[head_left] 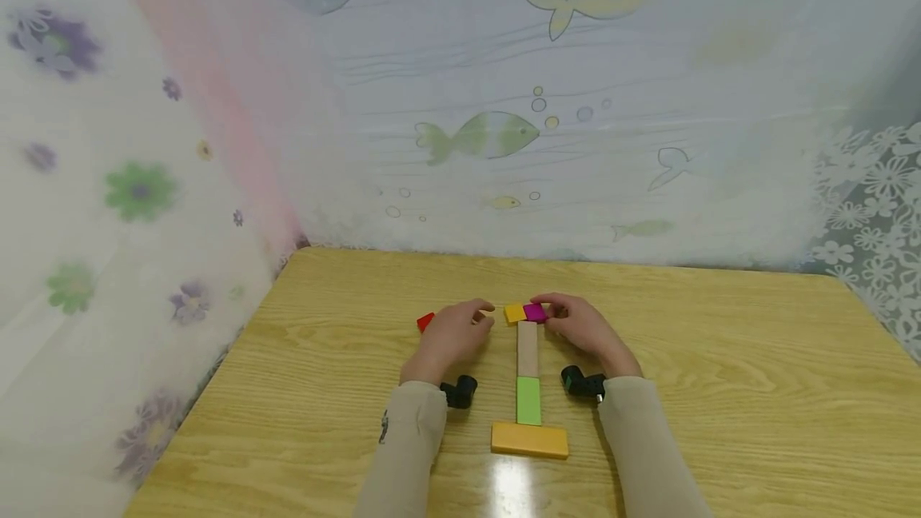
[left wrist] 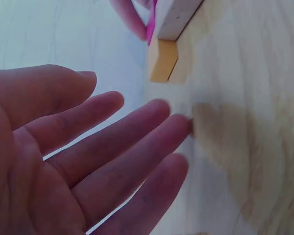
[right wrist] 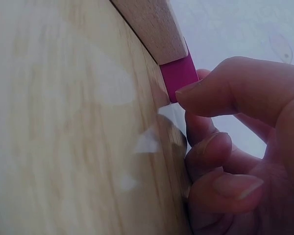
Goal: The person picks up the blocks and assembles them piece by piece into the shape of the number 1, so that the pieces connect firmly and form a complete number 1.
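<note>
My right hand [head_left: 584, 324] pinches a magenta block [head_left: 535, 312] between thumb and forefinger; in the right wrist view the thumb lies at the end of the magenta block [right wrist: 180, 78]. Against its left side sits a yellow-orange block [head_left: 514, 313]. Both lie across the far end of a plain wooden block [head_left: 528, 348]. My left hand [head_left: 456, 332] hovers left of these blocks and holds nothing. Its fingers are loosely extended and apart from the yellow-orange block [left wrist: 163, 60] in the left wrist view. Beside that hand lies a red block [head_left: 426, 322], partly hidden by it.
A light green block [head_left: 528, 400] continues the line from the wooden block toward me. Below it a long orange block [head_left: 529, 440] lies crosswise. The wooden table [head_left: 748, 390] ends at a patterned curtain [head_left: 460, 182] behind and at the left.
</note>
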Available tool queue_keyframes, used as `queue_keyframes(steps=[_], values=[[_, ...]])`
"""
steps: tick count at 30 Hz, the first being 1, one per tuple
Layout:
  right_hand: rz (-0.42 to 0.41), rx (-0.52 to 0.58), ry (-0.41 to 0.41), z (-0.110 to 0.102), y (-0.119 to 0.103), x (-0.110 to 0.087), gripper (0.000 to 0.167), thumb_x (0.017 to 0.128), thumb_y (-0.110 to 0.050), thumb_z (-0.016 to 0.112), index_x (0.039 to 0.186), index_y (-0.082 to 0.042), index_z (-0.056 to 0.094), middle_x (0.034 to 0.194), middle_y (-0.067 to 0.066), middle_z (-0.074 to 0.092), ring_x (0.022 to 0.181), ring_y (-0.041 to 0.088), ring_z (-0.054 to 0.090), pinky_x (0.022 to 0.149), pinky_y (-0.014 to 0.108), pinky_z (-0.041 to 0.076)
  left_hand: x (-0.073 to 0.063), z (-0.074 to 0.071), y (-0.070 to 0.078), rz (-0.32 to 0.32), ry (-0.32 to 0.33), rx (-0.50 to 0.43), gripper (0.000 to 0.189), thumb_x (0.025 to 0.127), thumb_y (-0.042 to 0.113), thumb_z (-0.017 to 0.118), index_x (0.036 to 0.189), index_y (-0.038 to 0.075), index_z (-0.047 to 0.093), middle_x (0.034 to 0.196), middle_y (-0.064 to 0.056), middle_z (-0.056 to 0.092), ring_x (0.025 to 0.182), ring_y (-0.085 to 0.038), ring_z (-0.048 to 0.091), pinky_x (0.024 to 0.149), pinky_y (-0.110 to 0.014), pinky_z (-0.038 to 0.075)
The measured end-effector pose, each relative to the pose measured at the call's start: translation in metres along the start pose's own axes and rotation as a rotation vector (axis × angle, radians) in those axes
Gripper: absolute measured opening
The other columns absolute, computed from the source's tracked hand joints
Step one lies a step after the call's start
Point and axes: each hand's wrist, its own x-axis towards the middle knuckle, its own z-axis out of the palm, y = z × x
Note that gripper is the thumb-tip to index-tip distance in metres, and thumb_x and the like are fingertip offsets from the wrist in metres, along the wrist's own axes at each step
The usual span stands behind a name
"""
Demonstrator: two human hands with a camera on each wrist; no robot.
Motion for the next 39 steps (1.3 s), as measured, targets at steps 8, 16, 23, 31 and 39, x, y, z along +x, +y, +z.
queue_keyframes(steps=[8, 16, 23, 31, 39], values=[[0.017, 0.004, -0.004, 0.000, -0.001, 0.000, 0.037, 0.084, -0.007, 0.055, 0.120, -0.016, 0.056, 0.087, 0.005, 0.053, 0.064, 0.019, 0.043, 0.056, 0.030, 0.036, -0.003, -0.007, -0.003, 0.032, 0.007, -0.034, 0.030, 0.094, 0.029, 0.043, 0.119, 0.019, 0.056, 0.109, 0.001, 0.060, 0.092, -0.016, 0.056, 0.079, -0.035, 0.044], [0.000, 0.001, -0.009, -0.002, -0.002, -0.002, 0.037, 0.086, -0.005, 0.053, 0.122, -0.013, 0.054, 0.089, 0.007, 0.053, 0.062, 0.019, 0.042, 0.054, 0.029, 0.036, -0.005, -0.013, -0.008, -0.024, 0.111, -0.023, 0.025, 0.092, 0.030, 0.049, 0.109, 0.016, 0.061, 0.093, 0.001, 0.059, 0.076, -0.015, 0.053, 0.066, -0.032, 0.043], [-0.011, -0.003, -0.009, -0.002, -0.002, -0.002, 0.038, 0.085, -0.004, 0.052, 0.122, -0.014, 0.055, 0.087, 0.006, 0.053, 0.063, 0.018, 0.041, 0.056, 0.029, 0.034, -0.009, -0.022, -0.019, -0.135, 0.177, -0.053, 0.022, 0.091, 0.032, 0.049, 0.101, 0.017, 0.061, 0.085, 0.002, 0.059, 0.069, -0.015, 0.052, 0.060, -0.031, 0.042], [-0.016, -0.011, -0.013, -0.001, 0.001, -0.002, 0.039, 0.085, -0.003, 0.052, 0.122, -0.014, 0.054, 0.088, 0.006, 0.054, 0.065, 0.018, 0.041, 0.058, 0.029, 0.034, -0.012, -0.029, -0.042, -0.237, 0.185, -0.098, 0.022, 0.091, 0.034, 0.049, 0.100, 0.016, 0.059, 0.076, 0.000, 0.060, 0.062, -0.016, 0.051, 0.056, -0.031, 0.040], [-0.021, -0.001, -0.014, -0.001, 0.000, 0.000, 0.039, 0.085, -0.004, 0.051, 0.122, -0.014, 0.055, 0.085, 0.005, 0.053, 0.066, 0.019, 0.042, 0.059, 0.031, 0.034, -0.016, -0.035, -0.053, -0.290, 0.168, -0.121, 0.024, 0.090, 0.036, 0.049, 0.097, 0.014, 0.055, 0.081, -0.002, 0.057, 0.063, -0.019, 0.050, 0.056, -0.031, 0.038]])
